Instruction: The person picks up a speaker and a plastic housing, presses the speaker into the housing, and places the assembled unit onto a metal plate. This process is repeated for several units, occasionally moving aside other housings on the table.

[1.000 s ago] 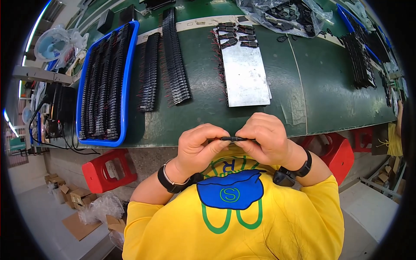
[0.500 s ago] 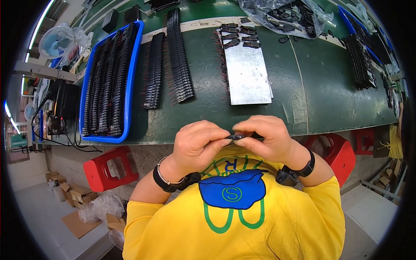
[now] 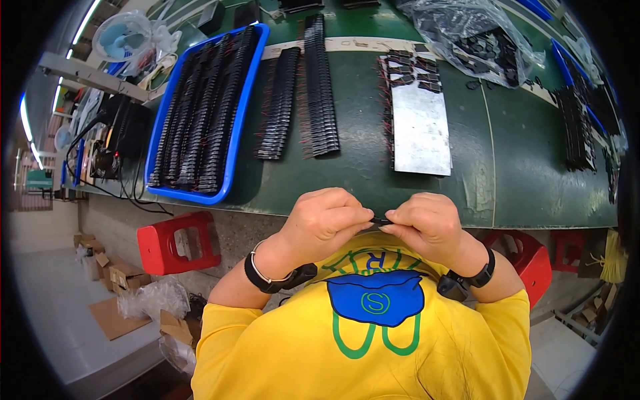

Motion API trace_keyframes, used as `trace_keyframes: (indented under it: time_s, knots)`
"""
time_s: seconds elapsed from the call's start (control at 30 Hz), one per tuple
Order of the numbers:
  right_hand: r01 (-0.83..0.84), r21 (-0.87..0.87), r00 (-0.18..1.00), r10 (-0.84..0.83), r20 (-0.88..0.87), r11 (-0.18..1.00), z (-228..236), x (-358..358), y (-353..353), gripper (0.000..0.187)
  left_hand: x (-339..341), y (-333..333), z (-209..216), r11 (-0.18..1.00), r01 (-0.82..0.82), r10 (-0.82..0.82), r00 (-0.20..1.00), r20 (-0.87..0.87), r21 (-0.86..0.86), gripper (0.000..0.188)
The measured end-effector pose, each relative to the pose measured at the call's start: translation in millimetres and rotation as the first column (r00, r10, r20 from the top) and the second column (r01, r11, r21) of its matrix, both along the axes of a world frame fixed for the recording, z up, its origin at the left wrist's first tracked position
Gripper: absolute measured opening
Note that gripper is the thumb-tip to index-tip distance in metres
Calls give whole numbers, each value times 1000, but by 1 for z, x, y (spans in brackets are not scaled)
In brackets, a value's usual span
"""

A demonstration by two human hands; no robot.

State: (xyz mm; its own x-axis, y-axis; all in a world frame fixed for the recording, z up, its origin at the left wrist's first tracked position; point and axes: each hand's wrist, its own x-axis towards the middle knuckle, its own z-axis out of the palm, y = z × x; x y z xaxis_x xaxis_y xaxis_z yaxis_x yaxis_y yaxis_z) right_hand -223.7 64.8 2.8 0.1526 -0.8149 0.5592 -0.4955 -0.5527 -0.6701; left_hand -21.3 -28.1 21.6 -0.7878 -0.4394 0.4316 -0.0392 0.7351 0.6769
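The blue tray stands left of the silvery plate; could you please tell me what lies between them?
The head view shows two rows of small black parts there, side by side on the green table.

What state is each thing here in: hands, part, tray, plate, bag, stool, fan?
Left hand: pinching one end of the small black part
Right hand: pinching its other end
Small black part: held between both hands, mostly hidden
Blue tray: filled with rows of black parts
Metal plate: bare near the person, covered at its far end
Plastic bag: crumpled
Left red stool: unoccupied
Fan: spinning or still, cannot tell
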Motion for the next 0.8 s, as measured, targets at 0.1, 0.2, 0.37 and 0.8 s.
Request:
trace_keyframes:
  time_s: [0.1, 0.2, 0.37, 0.8]
  knots:
    - [15, -6, 999, -15, 35, 1000, 2, 2, -4, 13, 11, -10, 0, 991, -121, 121, 993, 5, -55, 17]
    - [18, 17, 1000, -18, -6, 1000, 11, -7, -5, 12, 21, -26, -6, 963, -249, 251, 968, 6, -105, 15]
    - [82, 58, 983, -71, -167, 995, 29, -36, -7, 13, 22, -48, -20, 895, -400, 414, 910, 33, -197, 13]
    - [523, 232, 835, -438, -333, 820, 44, -104, -68, 19, 16, -46, -17, 827, -473, 496, 868, -2, -305, 17]
